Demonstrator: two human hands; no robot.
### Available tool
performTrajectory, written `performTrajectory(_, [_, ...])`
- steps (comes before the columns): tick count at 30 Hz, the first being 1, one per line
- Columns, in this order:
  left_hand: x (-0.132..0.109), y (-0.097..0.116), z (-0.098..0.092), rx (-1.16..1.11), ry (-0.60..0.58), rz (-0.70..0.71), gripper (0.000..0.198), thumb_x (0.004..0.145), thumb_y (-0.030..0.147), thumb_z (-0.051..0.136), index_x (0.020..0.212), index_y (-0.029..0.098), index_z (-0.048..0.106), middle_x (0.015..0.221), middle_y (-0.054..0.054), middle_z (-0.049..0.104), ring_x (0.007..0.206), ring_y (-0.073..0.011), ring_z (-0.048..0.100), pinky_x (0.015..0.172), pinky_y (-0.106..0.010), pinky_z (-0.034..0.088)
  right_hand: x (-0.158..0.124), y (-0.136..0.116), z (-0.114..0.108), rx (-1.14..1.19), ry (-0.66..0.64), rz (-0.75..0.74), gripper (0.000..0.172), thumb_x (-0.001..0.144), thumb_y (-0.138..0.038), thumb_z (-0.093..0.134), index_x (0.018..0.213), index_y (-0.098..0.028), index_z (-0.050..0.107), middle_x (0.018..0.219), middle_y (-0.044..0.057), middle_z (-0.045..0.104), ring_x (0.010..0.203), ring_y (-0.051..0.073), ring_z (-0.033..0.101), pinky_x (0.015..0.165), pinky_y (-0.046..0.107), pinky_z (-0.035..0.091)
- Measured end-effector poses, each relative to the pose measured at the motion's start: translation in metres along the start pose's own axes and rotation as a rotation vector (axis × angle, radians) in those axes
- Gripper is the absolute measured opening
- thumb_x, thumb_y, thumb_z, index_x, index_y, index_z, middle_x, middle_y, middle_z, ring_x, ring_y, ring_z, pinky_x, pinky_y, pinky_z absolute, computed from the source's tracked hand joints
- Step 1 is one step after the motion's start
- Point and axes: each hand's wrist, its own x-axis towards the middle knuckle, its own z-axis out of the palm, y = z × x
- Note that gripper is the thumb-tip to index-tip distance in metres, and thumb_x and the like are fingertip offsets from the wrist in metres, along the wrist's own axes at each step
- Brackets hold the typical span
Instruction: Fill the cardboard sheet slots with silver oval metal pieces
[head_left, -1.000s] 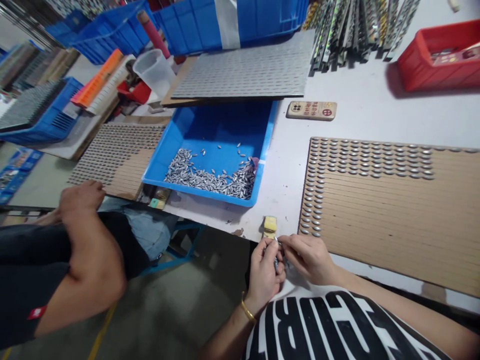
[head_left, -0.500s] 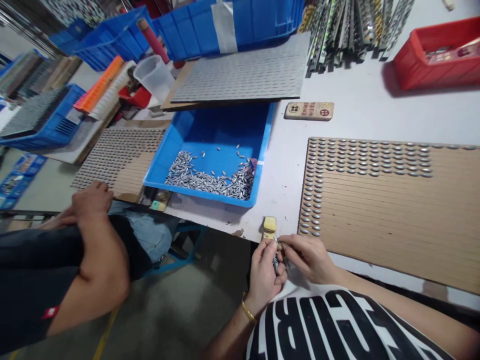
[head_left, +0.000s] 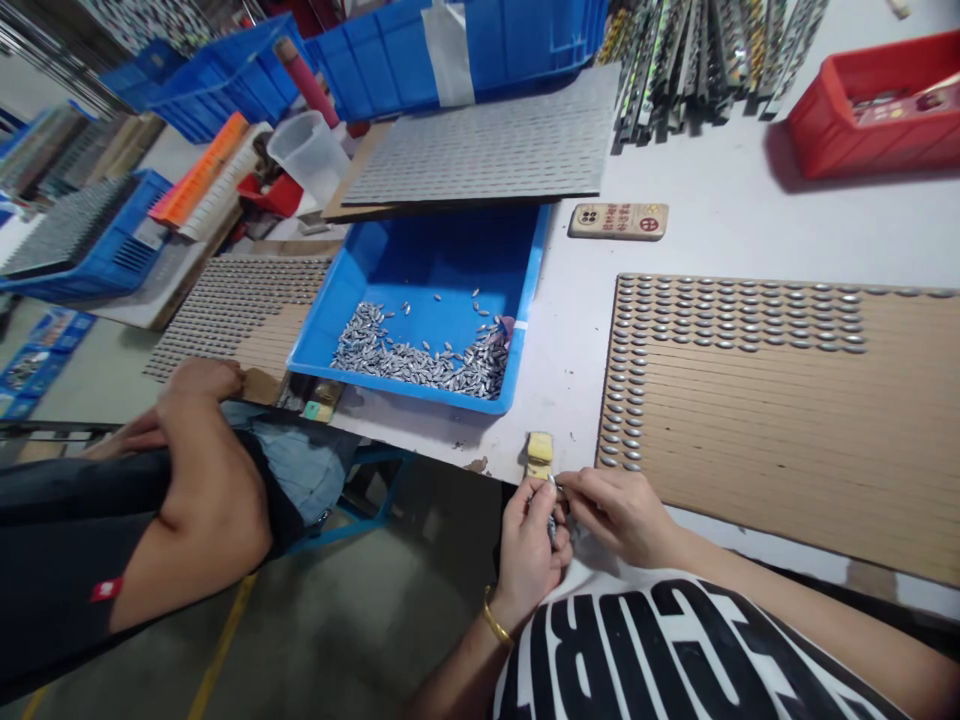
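Near the table's front edge my left hand [head_left: 526, 545] is closed around several small silver oval pieces [head_left: 553, 530], one of them raised at the thumb and index fingertips. My right hand [head_left: 619, 510] meets it there, its thumb and index finger pinched at that piece; the fingers partly hide the contact. A yellow block [head_left: 539, 450] is just beyond my fingertips at the table edge. To the right lies a brown grooved board [head_left: 780, 430], with rows of the same silver pieces along its far side and left edge.
A blue bin [head_left: 420, 385] of loose silver pieces stands left of the board. Behind it are a grey slotted sheet [head_left: 487, 150], a wooden tag [head_left: 619, 222], patterned strips [head_left: 682, 70] and a red bin [head_left: 877, 120]. At left, a co-worker's arm [head_left: 206, 480] reaches a similar board [head_left: 240, 300].
My hands stay together in nearly the same place, with a slight shift of the fingers at the piece. The co-worker's hand and arm have moved slightly to the right.
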Motion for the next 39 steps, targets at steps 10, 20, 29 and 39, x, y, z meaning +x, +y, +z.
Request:
performTrajectory(10, [-0.0015, -0.0019, 0.0000, -0.002, 0.014, 0.003, 0.030, 0.081, 0.043, 0.062, 0.076, 0.019, 0.045, 0.060, 0.007, 0.045, 0.038, -0.0005, 0.034, 0.034, -0.013, 0.015, 0.0002, -0.0090, 0.0024, 0.191, 0.055, 0.133, 0.018, 0.092, -0.018, 0.045, 0.102, -0.017, 0.060, 0.070, 0.001, 0.064, 0.059, 0.010, 0.059, 0.057, 0.020, 0.044])
performTrajectory(20, [0.0004, -0.0017, -0.0010, -0.048, -0.003, -0.015, 0.028, 0.081, 0.041, 0.062, 0.076, 0.019, 0.046, 0.062, 0.006, 0.047, 0.037, -0.0015, 0.035, 0.031, -0.013, 0.018, -0.0002, -0.0093, 0.0034, 0.315, 0.058, 0.238, 0.020, 0.093, -0.020, 0.044, 0.100, -0.017, 0.063, 0.070, 0.001, 0.066, 0.056, 0.010, 0.058, 0.055, 0.020, 0.045])
performTrajectory(29, [-0.0005, 0.0002, 0.0005, -0.043, -0.002, -0.019, 0.029, 0.080, 0.042, 0.063, 0.075, 0.019, 0.046, 0.062, 0.007, 0.047, 0.038, -0.0011, 0.036, 0.031, -0.013, 0.017, 0.0019, -0.0029, -0.0013, 0.086, 0.038, 0.048, 0.021, 0.093, -0.018, 0.043, 0.107, -0.016, 0.059, 0.073, 0.002, 0.067, 0.061, 0.010, 0.062, 0.058, 0.020, 0.047])
performTrajectory(39, [-0.0022, 0.0019, 0.0027, -0.017, 0.029, -0.024, 0.036, 0.074, 0.046, 0.068, 0.074, 0.019, 0.044, 0.061, 0.007, 0.046, 0.037, -0.0008, 0.035, 0.032, -0.013, 0.017, 0.0003, -0.0001, -0.0027, -0.062, 0.021, -0.030, 0.020, 0.092, -0.016, 0.045, 0.109, -0.017, 0.055, 0.073, 0.002, 0.068, 0.060, 0.011, 0.062, 0.056, 0.021, 0.043])
